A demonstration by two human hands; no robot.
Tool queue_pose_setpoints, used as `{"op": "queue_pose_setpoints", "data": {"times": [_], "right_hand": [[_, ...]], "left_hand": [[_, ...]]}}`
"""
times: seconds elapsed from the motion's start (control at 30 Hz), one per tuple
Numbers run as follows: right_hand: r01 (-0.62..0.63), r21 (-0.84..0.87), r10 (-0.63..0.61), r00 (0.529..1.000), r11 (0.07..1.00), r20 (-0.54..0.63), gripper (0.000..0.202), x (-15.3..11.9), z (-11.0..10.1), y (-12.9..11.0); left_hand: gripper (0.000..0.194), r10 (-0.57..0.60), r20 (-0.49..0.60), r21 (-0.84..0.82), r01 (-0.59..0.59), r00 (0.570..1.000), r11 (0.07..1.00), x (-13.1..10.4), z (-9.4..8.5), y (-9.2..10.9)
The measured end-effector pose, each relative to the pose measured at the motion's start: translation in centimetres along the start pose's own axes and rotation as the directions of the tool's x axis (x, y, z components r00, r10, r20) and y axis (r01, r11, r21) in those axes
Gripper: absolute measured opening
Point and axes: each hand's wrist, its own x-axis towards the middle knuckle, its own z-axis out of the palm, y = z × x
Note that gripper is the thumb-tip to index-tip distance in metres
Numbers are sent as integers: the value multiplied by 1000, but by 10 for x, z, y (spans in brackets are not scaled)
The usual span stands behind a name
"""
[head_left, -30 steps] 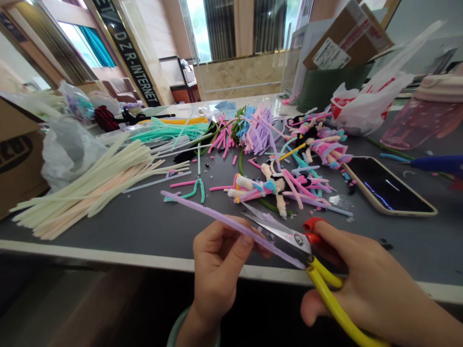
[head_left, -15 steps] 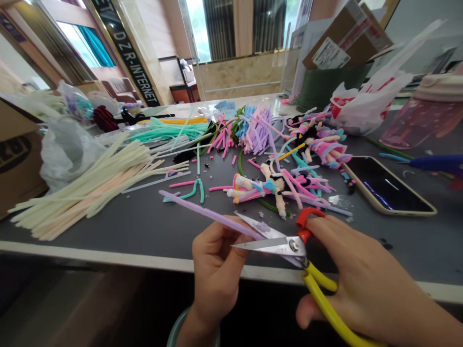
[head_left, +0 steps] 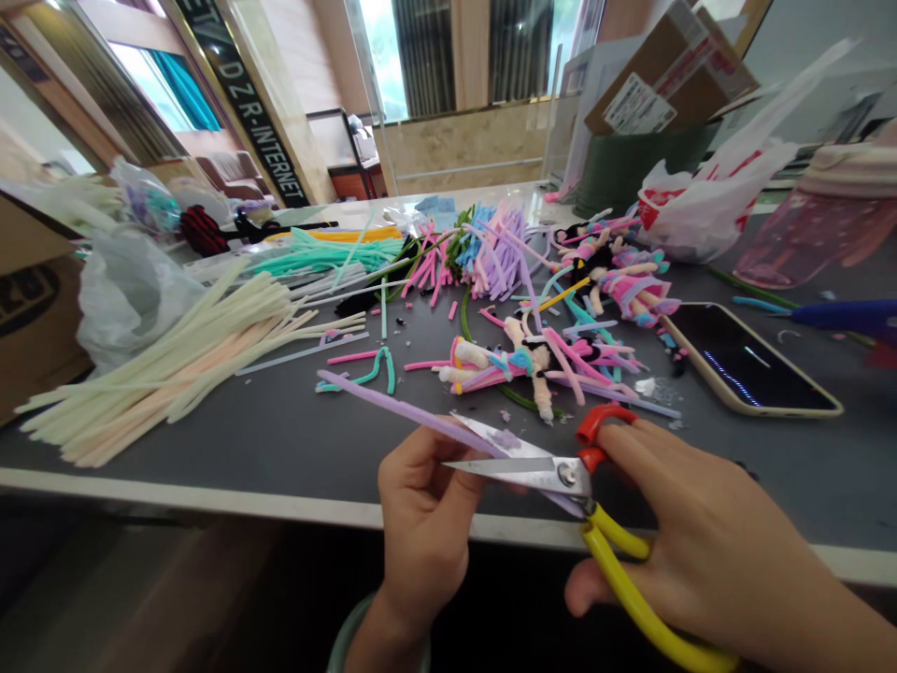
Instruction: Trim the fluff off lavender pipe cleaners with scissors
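Observation:
Between thumb and fingers, my left hand (head_left: 424,519) pinches a lilac pipe cleaner (head_left: 392,406) that slants up to the left. Scissors (head_left: 553,475) with red and yellow handles are gripped in my right hand (head_left: 701,523). Their blades are parted, with the pipe cleaner lying between them, and a tuft of lilac fluff clings to the upper blade. Just beyond the blades lies a pipe-cleaner doll (head_left: 494,363) with a blue bow. A bent teal pipe cleaner (head_left: 382,366) and a short pink piece rest left of the doll.
Cream pipe cleaners (head_left: 175,360) are piled at the left, near a clear plastic bag (head_left: 136,290). Bundles of lilac pipe cleaners (head_left: 501,252) and other colours stand farther back. On the right are more dolls (head_left: 634,290), a phone (head_left: 749,360), a pink bottle (head_left: 805,220) and a blue-handled tool (head_left: 847,318).
Both hands stay in nearly the same place; the left has shifted slightly right with the lilac pipe cleaner. The scissor blades remain parted around it.

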Motion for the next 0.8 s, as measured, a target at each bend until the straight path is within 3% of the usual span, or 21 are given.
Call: {"op": "queue_pose_setpoints", "data": {"times": [0.8], "right_hand": [[24, -111, -25, 1000, 994, -9, 59, -2, 0, -3]], "left_hand": [[4, -4, -70, 41, 7, 998, 999, 0, 1, -4]]}}
